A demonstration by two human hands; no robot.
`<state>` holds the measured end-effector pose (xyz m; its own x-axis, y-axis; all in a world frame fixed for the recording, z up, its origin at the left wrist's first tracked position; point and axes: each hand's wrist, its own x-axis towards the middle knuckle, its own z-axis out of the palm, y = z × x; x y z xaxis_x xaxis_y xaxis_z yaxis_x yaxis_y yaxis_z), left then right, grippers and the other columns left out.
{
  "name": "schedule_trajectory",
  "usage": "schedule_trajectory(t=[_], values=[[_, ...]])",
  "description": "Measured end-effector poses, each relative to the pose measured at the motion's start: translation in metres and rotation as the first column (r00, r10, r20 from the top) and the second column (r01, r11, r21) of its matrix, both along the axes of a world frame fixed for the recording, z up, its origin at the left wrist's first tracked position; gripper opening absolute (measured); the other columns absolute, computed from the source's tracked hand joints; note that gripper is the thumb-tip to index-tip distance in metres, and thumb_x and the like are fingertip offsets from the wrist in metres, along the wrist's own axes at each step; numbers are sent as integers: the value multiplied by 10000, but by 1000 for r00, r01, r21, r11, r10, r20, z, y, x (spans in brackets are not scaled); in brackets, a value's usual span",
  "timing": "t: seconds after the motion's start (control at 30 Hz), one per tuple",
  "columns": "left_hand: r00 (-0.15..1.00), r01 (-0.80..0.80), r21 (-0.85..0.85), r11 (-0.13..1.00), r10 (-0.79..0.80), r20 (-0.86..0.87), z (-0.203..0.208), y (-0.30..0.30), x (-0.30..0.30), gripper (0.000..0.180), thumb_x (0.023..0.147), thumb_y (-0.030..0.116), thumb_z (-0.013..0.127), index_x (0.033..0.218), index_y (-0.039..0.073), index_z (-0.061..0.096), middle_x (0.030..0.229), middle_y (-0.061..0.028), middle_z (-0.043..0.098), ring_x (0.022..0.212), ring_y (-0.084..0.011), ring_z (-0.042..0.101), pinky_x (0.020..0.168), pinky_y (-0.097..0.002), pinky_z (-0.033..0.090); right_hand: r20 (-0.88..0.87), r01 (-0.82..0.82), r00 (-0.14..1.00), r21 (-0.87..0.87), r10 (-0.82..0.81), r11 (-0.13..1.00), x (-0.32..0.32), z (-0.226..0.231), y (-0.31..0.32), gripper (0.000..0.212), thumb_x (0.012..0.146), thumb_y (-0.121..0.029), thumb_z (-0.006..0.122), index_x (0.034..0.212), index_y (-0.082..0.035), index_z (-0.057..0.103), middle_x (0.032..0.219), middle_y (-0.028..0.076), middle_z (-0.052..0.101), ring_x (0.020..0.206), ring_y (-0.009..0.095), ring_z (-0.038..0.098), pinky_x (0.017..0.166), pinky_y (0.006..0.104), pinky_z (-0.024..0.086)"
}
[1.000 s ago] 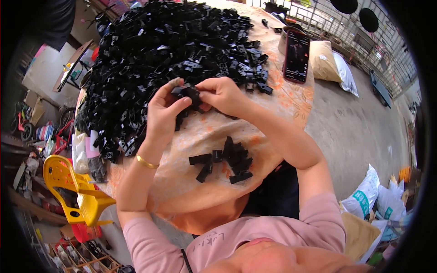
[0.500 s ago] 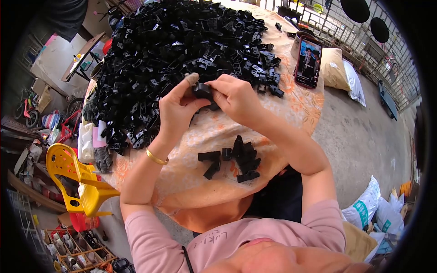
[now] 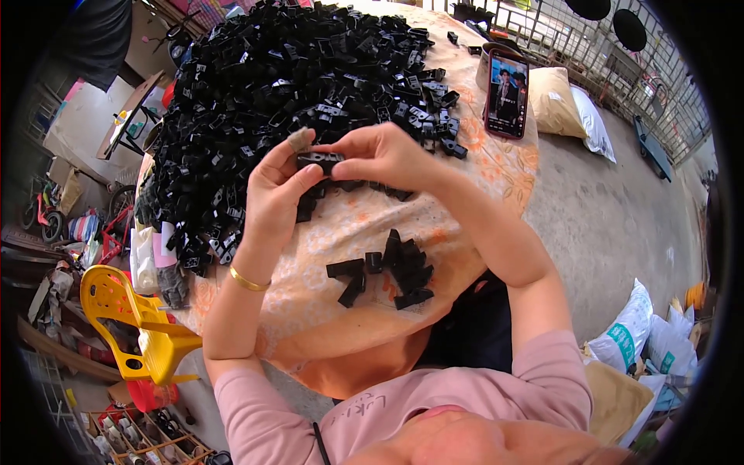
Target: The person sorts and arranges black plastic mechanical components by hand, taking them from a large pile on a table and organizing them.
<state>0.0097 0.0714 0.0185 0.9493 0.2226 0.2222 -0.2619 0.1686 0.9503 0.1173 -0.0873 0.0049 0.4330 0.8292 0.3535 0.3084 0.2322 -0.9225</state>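
Note:
Both of my hands hold one small black plastic part (image 3: 322, 161) at the near edge of a big heap of like parts (image 3: 294, 70). My left hand (image 3: 277, 180) is closed on its left end, the thumb below, and a greyish cover (image 3: 301, 140) wraps one fingertip. Pinching the other end with thumb and fingers is my right hand (image 3: 387, 159). The part lies lengthwise between them, its holed face showing. Closer to me, a small group of black parts (image 3: 407, 267) rests on the orange-flowered tablecloth (image 3: 310, 271).
A phone (image 3: 508, 94) with a lit screen stands at the table's right side. Sacks (image 3: 558, 102) lie on the floor beyond it, and more white sacks (image 3: 624, 325) at the lower right. A yellow plastic chair (image 3: 132, 325) is close to the table's left edge.
The black part has been turned in my fingers, from end-on to lengthwise with its holed face showing. My hands stay together on it. The whole view has shifted slightly.

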Motion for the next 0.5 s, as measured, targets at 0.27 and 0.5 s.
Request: schedule_trajectory(t=[0.27, 0.5], values=[[896, 236, 910, 341, -440, -68, 18, -48, -27, 491, 705, 90, 717, 1148, 10, 521, 912, -95, 597, 737, -173, 554, 650, -278, 470, 774, 873, 374, -107, -511, 477, 115, -37, -57, 399, 722, 21, 453, 1056, -100, 633, 1080, 141, 596, 998, 301, 553, 884, 350, 431], [887, 179, 911, 372, -461, 14, -8, -57, 13, 208, 787, 62, 607, 994, 37, 609, 924, -122, 552, 759, -275, 557, 677, -331, 465, 732, 809, 522, -260, -439, 528, 122, -52, -49, 307, 706, -74, 625, 1009, -122, 644, 1064, 80, 571, 1009, 264, 543, 884, 332, 431]])
